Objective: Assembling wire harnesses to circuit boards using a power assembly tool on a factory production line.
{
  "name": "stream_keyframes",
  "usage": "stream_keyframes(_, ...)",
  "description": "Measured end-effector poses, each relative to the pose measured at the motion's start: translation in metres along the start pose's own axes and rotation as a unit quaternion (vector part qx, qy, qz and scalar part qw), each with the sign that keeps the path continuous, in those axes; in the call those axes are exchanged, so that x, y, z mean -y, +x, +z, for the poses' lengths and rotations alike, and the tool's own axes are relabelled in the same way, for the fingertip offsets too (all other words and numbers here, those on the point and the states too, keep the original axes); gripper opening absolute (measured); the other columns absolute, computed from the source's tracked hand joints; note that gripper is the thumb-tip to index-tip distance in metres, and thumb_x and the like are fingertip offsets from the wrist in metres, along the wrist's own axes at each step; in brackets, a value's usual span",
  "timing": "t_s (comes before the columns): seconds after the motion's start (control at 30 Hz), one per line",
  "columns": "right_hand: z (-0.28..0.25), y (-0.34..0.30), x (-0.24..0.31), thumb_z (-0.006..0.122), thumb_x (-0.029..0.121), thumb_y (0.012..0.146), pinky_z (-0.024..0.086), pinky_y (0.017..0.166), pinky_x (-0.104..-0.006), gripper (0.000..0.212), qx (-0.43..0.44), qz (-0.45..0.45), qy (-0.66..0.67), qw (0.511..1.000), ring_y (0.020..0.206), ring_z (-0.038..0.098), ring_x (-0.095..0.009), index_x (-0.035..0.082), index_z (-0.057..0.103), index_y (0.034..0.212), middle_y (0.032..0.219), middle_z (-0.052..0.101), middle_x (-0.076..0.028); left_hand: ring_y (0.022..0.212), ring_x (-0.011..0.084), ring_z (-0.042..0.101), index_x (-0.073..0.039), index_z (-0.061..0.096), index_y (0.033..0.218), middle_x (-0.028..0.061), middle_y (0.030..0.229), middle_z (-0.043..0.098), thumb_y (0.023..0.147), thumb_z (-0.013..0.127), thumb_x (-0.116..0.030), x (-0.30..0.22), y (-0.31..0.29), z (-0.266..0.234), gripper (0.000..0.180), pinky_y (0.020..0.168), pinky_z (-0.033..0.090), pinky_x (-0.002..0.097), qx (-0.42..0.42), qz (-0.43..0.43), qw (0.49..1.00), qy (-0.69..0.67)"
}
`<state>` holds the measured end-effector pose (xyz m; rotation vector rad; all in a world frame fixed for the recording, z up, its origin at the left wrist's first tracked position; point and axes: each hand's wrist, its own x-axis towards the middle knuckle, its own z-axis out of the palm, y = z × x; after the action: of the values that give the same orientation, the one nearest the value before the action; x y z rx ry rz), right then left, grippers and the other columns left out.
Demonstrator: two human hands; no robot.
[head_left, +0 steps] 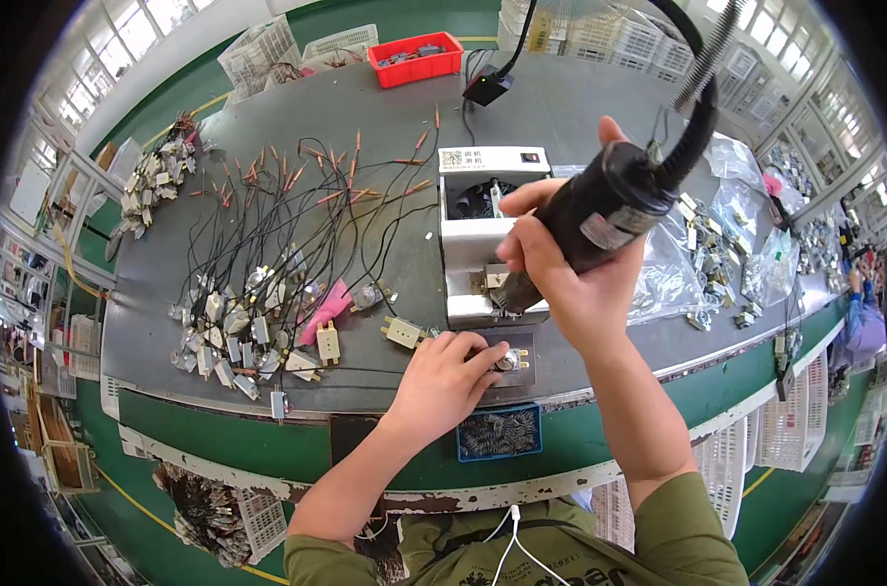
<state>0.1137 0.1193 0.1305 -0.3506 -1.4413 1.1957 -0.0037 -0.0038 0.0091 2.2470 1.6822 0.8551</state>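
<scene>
My right hand (585,283) is wrapped round a thick black electric screwdriver (610,210). The tool tilts down to the left, its nose in front of a white box-shaped machine (492,234). Low at the table's front edge, my left hand (448,376) has its fingers curled onto a small metal part with brass prongs (510,360); the fingers cover much of it. Next to the left fingertips lies a similar cream block with prongs (402,332). A blue tray of small metal pieces (499,435) sits just below that hand.
A pile of small metal parts with long black leads and copper tips (238,332) spreads over the left. Clear plastic bags (668,283) and more parts (712,254) lie right. A red bin (416,61) stands at the back. A cable and coil spring (707,59) hang above the screwdriver.
</scene>
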Motion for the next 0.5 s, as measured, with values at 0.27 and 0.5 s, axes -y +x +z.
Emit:
stream_keyframes(0.27,-0.001,-0.005,-0.002,0.062,-0.014,0.087,0.054,0.059,-0.024,0.091,-0.001,-0.026,-0.031,0.999,0.064,0.065,-0.012,0.005,0.008,0.157,0.092,0.069,-0.012,0.097,0.0252,0.059,-0.012,0.067,0.119,0.0032,0.109,0.063,0.085,0.074,-0.017,-0.004,0.003,-0.003,0.035,0.088,0.048,0.0392,0.006,-0.001,1.0,-0.001)
stream_keyframes(0.5,-0.001,-0.013,0.001,0.064,-0.011,0.087,0.054,0.059,-0.0236,0.095,0.008,0.0,-0.028,1.0,0.063,0.064,-0.012,0.008,0.003,0.158,0.09,0.068,-0.012,0.1,0.0266,0.059,-0.011,0.066,0.115,0.0043,0.109,0.063,0.085,0.075,-0.018,-0.006,0.004,0.0,0.032,0.09,0.048,0.0397,0.007,-0.011,1.0,-0.013)
